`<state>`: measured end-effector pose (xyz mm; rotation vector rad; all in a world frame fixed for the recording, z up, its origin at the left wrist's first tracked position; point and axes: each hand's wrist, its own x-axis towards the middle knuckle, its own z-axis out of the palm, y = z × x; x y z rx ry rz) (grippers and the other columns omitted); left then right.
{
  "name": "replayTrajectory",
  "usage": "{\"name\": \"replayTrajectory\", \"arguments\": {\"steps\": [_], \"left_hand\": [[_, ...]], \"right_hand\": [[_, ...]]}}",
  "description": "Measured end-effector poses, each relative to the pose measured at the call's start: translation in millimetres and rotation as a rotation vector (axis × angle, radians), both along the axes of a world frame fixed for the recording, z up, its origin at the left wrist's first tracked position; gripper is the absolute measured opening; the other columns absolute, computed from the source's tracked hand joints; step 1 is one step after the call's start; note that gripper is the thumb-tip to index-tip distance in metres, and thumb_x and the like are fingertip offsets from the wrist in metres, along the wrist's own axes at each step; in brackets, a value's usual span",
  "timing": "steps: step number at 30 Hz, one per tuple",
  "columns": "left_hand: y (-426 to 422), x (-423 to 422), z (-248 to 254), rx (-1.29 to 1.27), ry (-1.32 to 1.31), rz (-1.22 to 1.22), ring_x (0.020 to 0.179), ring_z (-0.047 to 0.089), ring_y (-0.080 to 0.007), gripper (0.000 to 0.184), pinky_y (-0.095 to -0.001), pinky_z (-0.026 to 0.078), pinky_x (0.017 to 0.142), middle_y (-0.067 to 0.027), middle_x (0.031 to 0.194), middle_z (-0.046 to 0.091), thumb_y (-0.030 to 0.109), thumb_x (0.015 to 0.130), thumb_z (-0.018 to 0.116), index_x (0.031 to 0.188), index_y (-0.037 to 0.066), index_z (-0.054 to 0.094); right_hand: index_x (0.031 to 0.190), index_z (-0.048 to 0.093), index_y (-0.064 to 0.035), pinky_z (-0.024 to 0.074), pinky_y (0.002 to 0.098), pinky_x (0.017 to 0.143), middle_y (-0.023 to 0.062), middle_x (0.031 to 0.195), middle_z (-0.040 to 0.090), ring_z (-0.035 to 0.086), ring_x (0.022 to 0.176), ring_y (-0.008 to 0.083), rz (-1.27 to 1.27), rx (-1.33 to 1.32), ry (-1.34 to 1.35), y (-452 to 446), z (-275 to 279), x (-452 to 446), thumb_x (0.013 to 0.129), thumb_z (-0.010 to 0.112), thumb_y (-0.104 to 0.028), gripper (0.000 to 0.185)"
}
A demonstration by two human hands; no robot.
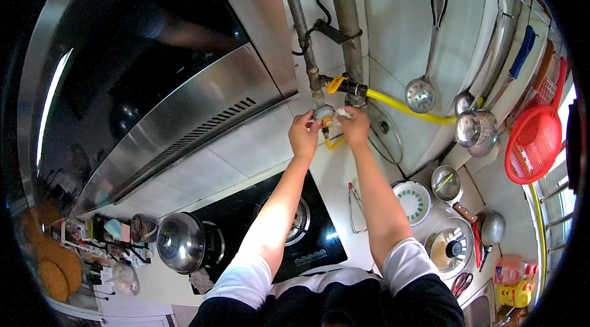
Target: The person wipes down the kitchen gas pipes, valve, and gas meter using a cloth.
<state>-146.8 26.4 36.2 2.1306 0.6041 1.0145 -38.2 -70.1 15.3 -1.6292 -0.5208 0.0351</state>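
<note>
Both arms reach to the wall behind the hob. My left hand has its thumb and fingers closed at the side of a round grey gas fitting with an orange-yellow part. My right hand pinches a small white wad, like tissue or cloth, just right of the fitting. A thin yellow hose hangs below. Above the hands, a yellow-handled valve sits on the pipework, and a thicker yellow hose runs from it to the right.
Below my arms lies a black gas hob with a lidded steel pot on its left. A range hood overhangs the left. Ladles and a red strainer hang right, above a patterned plate and pans.
</note>
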Motion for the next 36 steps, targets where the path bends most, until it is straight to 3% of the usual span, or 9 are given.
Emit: {"name": "replayTrajectory", "arguments": {"steps": [5, 7, 12, 15, 20, 24, 26, 34, 36], "left_hand": [[-2, 1, 7, 0.043, 0.054, 0.041, 0.075, 0.066, -0.0199, 0.034, -0.0301, 0.051, 0.068, -0.0115, 0.096, 0.063, 0.007, 0.077, 0.069, 0.111, 0.002, 0.064], [-2, -3, 5, 0.053, 0.086, 0.045, 0.074, 0.065, -0.0198, 0.034, -0.0302, 0.051, 0.067, -0.0113, 0.095, 0.063, 0.007, 0.077, 0.069, 0.111, 0.002, 0.064], [-3, -3, 10, 0.008, 0.097, 0.029, 0.072, 0.065, -0.0199, 0.036, -0.0304, 0.050, 0.066, -0.0110, 0.097, 0.063, 0.008, 0.077, 0.070, 0.112, 0.003, 0.063], [-3, -3, 9, 0.070, 0.083, 0.033, 0.070, 0.064, -0.0199, 0.037, -0.0299, 0.050, 0.065, -0.0108, 0.097, 0.063, 0.008, 0.076, 0.071, 0.112, 0.004, 0.064], [-4, 0, 10, 0.086, 0.117, 0.047, 0.068, 0.064, -0.0202, 0.037, -0.0295, 0.050, 0.063, -0.0107, 0.097, 0.063, 0.007, 0.076, 0.070, 0.112, 0.004, 0.064], [-5, -2, 7, 0.074, 0.049, 0.045, 0.065, 0.061, -0.0208, 0.037, -0.0324, 0.048, 0.063, -0.0083, 0.092, 0.062, 0.011, 0.074, 0.071, 0.110, 0.007, 0.065], [-6, -3, 10, 0.057, 0.072, 0.037, 0.066, 0.062, -0.0207, 0.035, -0.0310, 0.049, 0.063, -0.0096, 0.095, 0.062, 0.007, 0.075, 0.070, 0.110, 0.005, 0.065], [-6, -3, 14, 0.061, 0.139, 0.047, 0.067, 0.063, -0.0203, 0.035, -0.0308, 0.050, 0.064, -0.0110, 0.098, 0.062, 0.007, 0.077, 0.069, 0.112, 0.004, 0.064], [-5, -2, 12, 0.123, 0.175, 0.077, 0.066, 0.062, -0.0201, 0.035, -0.0315, 0.049, 0.064, -0.0108, 0.097, 0.062, 0.008, 0.077, 0.068, 0.112, 0.005, 0.064]], "right_hand": [[0.105, 0.067, -0.0079, 0.0483, 0.0361, 0.082, 0.0115, 0.100, 0.063, 0.061, 0.091, 0.0305, -0.105, 0.135, 0.102, -1, 12, -20, 0.077, 0.067, -0.007, 0.028], [0.107, 0.067, -0.0076, 0.0482, 0.0309, 0.075, 0.0099, 0.102, 0.061, 0.060, 0.090, 0.0221, -0.238, 0.141, -0.407, 3, 25, -36, 0.079, 0.066, -0.008, 0.028], [0.105, 0.068, -0.0078, 0.0476, 0.0336, 0.079, 0.0114, 0.098, 0.059, 0.058, 0.091, 0.0281, -0.016, 0.010, -0.631, 0, 28, -23, 0.079, 0.063, -0.005, 0.026], [0.105, 0.068, -0.0104, 0.0487, 0.0320, 0.069, 0.0122, 0.086, 0.063, 0.061, 0.074, 0.0254, -0.009, -0.037, -0.251, -2, 11, -9, 0.081, 0.064, -0.013, 0.024], [0.104, 0.069, -0.0084, 0.0464, 0.0297, 0.067, 0.0096, 0.087, 0.064, 0.060, 0.075, 0.0187, 0.092, 0.110, 0.097, 7, -27, -5, 0.083, 0.065, -0.013, 0.022], [0.101, 0.069, -0.0079, 0.0479, 0.0320, 0.074, 0.0099, 0.096, 0.061, 0.060, 0.084, 0.0250, -0.023, 0.227, -0.163, 3, 22, -26, 0.080, 0.062, -0.002, 0.023], [0.097, 0.070, -0.0074, 0.0481, 0.0346, 0.079, 0.0124, 0.097, 0.060, 0.059, 0.088, 0.0287, 0.007, -0.028, -0.631, 4, 37, -31, 0.075, 0.060, 0.002, 0.025], [0.098, 0.071, -0.0102, 0.0474, 0.0286, 0.071, 0.0093, 0.088, 0.061, 0.060, 0.081, 0.0217, -0.044, 0.264, -0.015, 16, 3, -22, 0.077, 0.063, 0.001, 0.026], [0.100, 0.071, -0.0092, 0.0459, 0.0254, 0.067, 0.0082, 0.084, 0.060, 0.058, 0.074, 0.0180, -0.034, 0.354, 0.407, 23, -8, -16, 0.079, 0.063, -0.002, 0.023]]}}
